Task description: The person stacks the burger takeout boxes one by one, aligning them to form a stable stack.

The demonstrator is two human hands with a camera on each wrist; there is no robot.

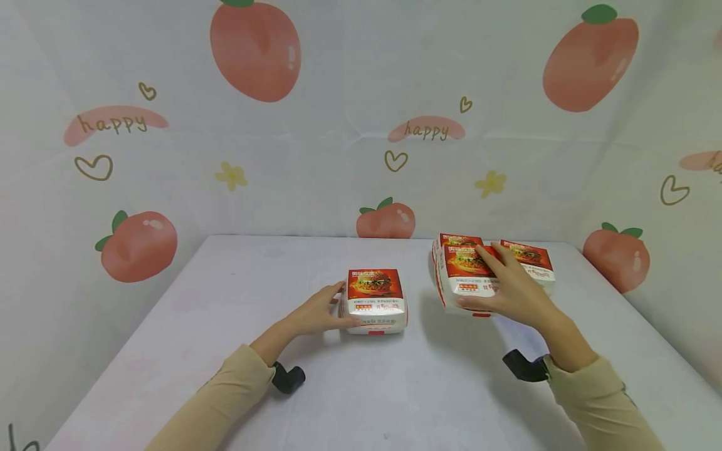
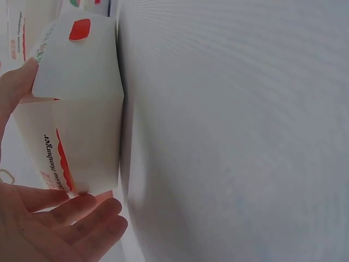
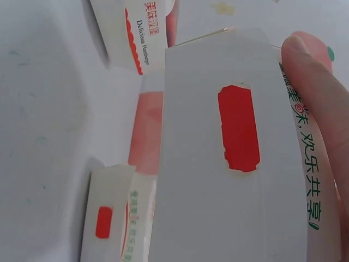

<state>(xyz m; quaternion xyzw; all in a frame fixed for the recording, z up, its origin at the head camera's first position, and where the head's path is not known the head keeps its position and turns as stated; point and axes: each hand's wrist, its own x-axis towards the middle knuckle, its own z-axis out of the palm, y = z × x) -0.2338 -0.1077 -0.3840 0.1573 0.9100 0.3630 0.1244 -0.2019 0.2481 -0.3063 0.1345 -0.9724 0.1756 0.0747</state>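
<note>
Four burger boxes on my feed. Left hand (image 1: 316, 311) holds the left box (image 1: 373, 304) between thumb and fingers: thumb near side, index and middle far side, other two loosely spread. That box sits on the white counter (image 1: 389, 394), left of the rest.

Right hand (image 1: 516, 291) pinches the raised box (image 1: 468, 269), thumb on the near side, fingers over the far edge. I see a gap between it and the counter in the right wrist view. Behind it: back-left box (image 1: 459, 238), mostly hidden, and back-right box (image 1: 533, 257), partly behind the hand. Can't tell if the raised box touches either one. Fruit-print cloth (image 1: 338, 156) behind everything, tan sleeves (image 1: 228, 388) on both arms
</note>
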